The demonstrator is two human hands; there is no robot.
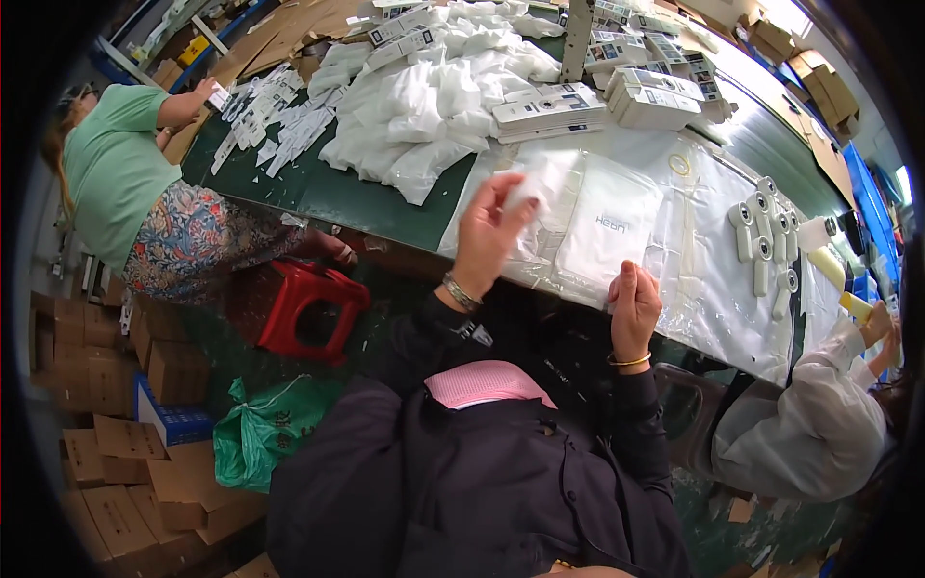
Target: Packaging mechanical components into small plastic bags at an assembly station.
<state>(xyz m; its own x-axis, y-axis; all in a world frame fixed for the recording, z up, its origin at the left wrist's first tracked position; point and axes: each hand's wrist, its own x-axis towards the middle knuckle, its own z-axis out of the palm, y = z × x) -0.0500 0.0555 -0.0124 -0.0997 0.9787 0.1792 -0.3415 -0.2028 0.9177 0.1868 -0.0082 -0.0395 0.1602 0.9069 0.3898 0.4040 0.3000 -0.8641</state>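
Note:
My left hand (489, 229) is raised over the table's near edge, thumb and fingers closed on a small white object (547, 181). That object is smeared by motion, so its kind is unclear. Beneath and to its right lies a flat white bag (609, 217) with dark print, on clear plastic sheeting (708, 318). At the bag's near right corner my right hand (634, 301) is curled with the thumb on top. Whatever its fingers pinch is hidden.
White plastic bags (424, 116) are heaped at the back, beside stacked flat boxes (549, 114) and a metal post (576, 43). White round-headed devices (761, 241) lie to the right. People sit left (116, 173) and right (809, 424). A red stool (308, 308) stands lower left.

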